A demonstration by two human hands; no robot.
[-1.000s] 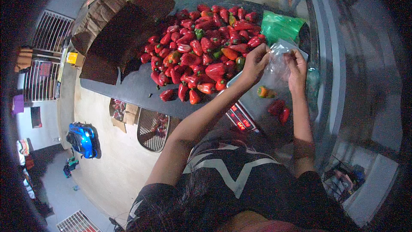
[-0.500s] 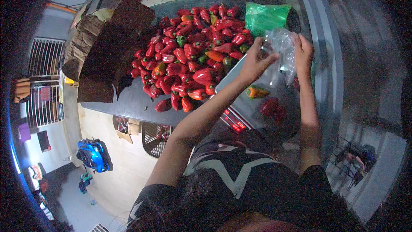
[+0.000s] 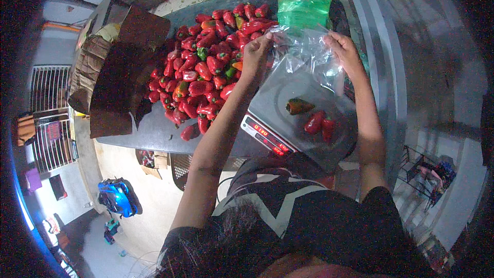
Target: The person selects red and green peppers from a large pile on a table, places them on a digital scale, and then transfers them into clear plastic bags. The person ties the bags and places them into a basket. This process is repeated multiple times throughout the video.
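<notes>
My left hand (image 3: 257,51) and my right hand (image 3: 343,51) each pinch one side of a clear plastic bag (image 3: 307,51), holding it stretched above a grey digital scale (image 3: 288,98). Three peppers (image 3: 315,119) lie on the scale's platform, one dark green-red and two red. A large heap of red peppers (image 3: 211,67), with a few green and orange ones, covers the dark table (image 3: 149,128) just left of my left hand.
A stack of green plastic bags (image 3: 303,13) lies beyond the clear bag. Open brown cardboard boxes (image 3: 118,67) stand at the table's left end. A crate (image 3: 185,167) sits under the table, and a blue object (image 3: 118,198) rests on the floor.
Both hands have lifted the clear bag higher and spread it wider above the scale. The view has shifted, so the table and scale sit nearer the middle.
</notes>
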